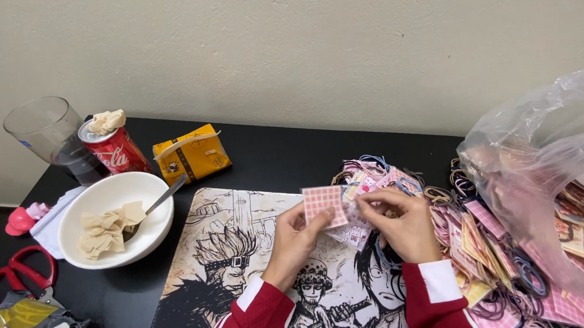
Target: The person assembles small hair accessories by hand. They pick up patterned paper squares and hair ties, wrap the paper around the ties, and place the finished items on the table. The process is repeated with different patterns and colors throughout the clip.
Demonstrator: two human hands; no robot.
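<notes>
left hand (295, 239): fingers pinched on a pink checked card (324, 203), thumb on the front, holding it up just above the desk mat

right hand (400, 225): fingers curled in, gripping a small white printed packet (355, 233) right beside the card; the two hands are pretty much touching

where the card is: in the air between both hands, over the top edge of the black-and-white comic-art mat (223, 252)

pile: a heap of pink cards and hair ties (479, 241) just right of the right hand, running on into a clear plastic bag (541, 153) at the right edge

left side of the desk: white bowl (92, 251) with crumpled tissues and a spoon (159, 201) in it, red soda can (115, 152) with a tissue wad on top, empty-ish glass (48, 132), yellow carton (193, 155)

near corner: red-handled scissors (14, 274) next to some crinkly wrappers (30, 323)

sleeves: red with white cuffs, both of them
</notes>
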